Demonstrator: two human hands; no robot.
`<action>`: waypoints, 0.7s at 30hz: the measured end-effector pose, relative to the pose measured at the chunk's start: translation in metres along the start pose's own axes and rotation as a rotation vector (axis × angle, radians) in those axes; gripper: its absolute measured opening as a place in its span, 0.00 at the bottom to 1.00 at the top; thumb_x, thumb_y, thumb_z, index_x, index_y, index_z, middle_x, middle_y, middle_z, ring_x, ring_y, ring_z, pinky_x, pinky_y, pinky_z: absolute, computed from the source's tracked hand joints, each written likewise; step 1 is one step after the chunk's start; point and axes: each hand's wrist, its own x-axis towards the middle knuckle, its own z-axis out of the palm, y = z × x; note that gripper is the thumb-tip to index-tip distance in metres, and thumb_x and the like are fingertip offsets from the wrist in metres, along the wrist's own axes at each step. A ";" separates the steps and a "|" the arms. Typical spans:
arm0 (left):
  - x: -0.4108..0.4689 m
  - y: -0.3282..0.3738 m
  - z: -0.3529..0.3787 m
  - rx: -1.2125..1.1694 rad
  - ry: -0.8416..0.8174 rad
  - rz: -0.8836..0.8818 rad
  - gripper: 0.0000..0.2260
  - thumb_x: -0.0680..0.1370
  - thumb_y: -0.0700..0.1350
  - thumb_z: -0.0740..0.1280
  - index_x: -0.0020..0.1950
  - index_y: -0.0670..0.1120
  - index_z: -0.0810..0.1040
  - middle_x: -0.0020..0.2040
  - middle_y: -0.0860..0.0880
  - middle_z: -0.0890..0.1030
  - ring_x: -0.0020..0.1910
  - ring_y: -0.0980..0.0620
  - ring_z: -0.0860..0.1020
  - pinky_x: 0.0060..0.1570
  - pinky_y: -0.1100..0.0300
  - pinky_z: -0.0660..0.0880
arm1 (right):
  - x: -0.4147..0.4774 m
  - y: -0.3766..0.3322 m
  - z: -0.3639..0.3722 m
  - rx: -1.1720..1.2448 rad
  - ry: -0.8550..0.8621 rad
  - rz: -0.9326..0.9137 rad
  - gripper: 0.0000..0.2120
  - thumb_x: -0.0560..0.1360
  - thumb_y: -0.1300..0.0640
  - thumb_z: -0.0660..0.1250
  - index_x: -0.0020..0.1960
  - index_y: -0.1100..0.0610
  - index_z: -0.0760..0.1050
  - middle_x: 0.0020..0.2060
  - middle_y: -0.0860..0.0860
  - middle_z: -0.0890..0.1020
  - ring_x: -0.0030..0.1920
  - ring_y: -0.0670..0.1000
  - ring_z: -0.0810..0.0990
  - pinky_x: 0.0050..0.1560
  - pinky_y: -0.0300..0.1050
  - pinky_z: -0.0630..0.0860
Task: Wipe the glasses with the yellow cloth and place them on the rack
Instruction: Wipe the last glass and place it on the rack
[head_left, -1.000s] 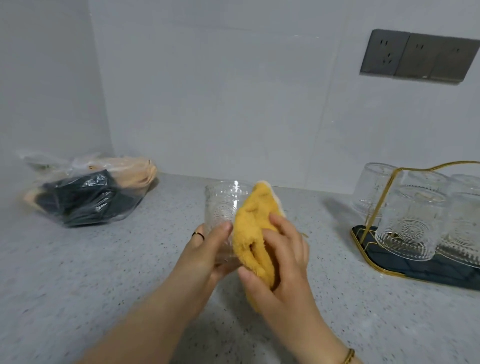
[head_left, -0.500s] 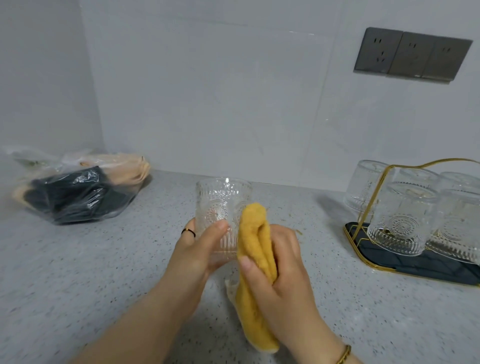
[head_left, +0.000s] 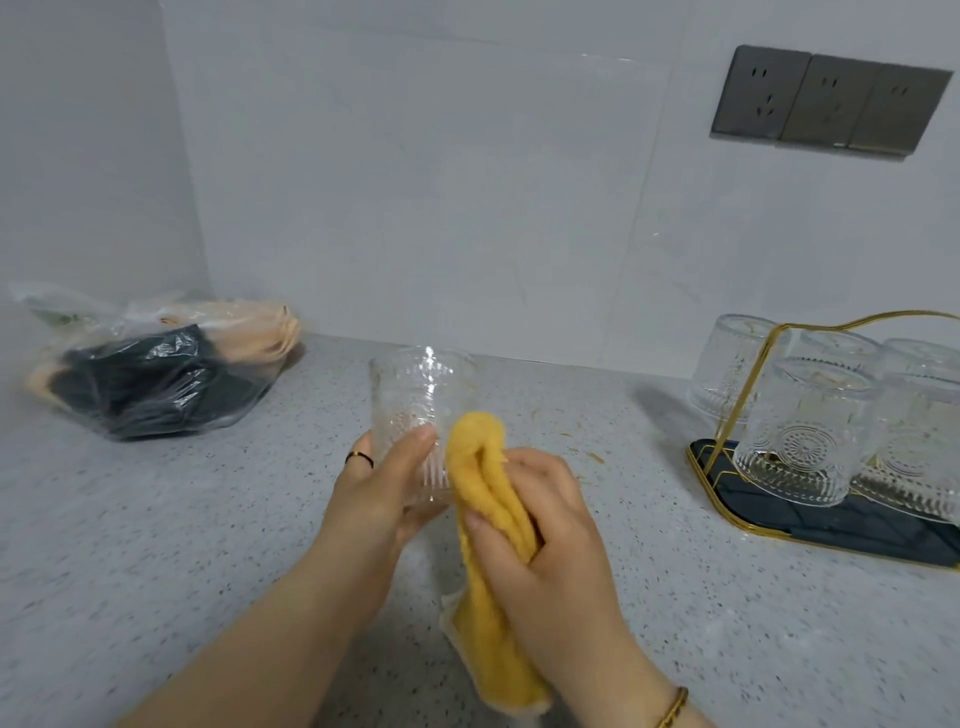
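A clear patterned glass (head_left: 415, 400) stands upright above the counter, held around its lower part by my left hand (head_left: 382, 486), which wears a dark ring. My right hand (head_left: 545, 535) grips the yellow cloth (head_left: 488, 525) and presses its bunched top against the glass's right side; the cloth's tail hangs down below my wrist. At the right, the rack (head_left: 810, 525), a dark tray with a gold rim and gold wire frame, carries several upturned patterned glasses (head_left: 800, 431).
A clear plastic bag (head_left: 150, 374) with dark and beige items lies at the back left corner. Grey wall sockets (head_left: 826, 101) sit high on the right wall. The speckled grey counter (head_left: 156, 545) stretches between bag and rack.
The cloth has slid down from the glass's upper side to its lower right side, with more of it hanging below my right hand. The glass stays in my left hand.
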 end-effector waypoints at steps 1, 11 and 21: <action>-0.001 -0.001 0.001 0.053 0.002 -0.014 0.16 0.71 0.48 0.68 0.57 0.44 0.74 0.44 0.45 0.82 0.42 0.47 0.81 0.40 0.56 0.76 | 0.000 -0.002 0.000 -0.074 0.008 -0.062 0.16 0.65 0.41 0.59 0.52 0.37 0.67 0.54 0.35 0.69 0.49 0.37 0.72 0.42 0.32 0.72; -0.011 -0.003 0.005 0.038 -0.170 0.030 0.24 0.64 0.52 0.68 0.59 0.46 0.75 0.49 0.46 0.84 0.49 0.49 0.83 0.46 0.54 0.79 | 0.009 0.000 -0.015 0.316 0.062 0.249 0.02 0.75 0.49 0.62 0.44 0.45 0.73 0.41 0.45 0.79 0.41 0.42 0.78 0.42 0.31 0.73; -0.017 -0.004 0.010 0.110 -0.177 -0.010 0.33 0.56 0.58 0.69 0.58 0.47 0.76 0.48 0.47 0.84 0.51 0.47 0.82 0.53 0.46 0.76 | 0.010 -0.010 -0.019 0.147 0.222 0.089 0.11 0.69 0.42 0.57 0.50 0.37 0.69 0.53 0.43 0.75 0.53 0.35 0.73 0.56 0.34 0.72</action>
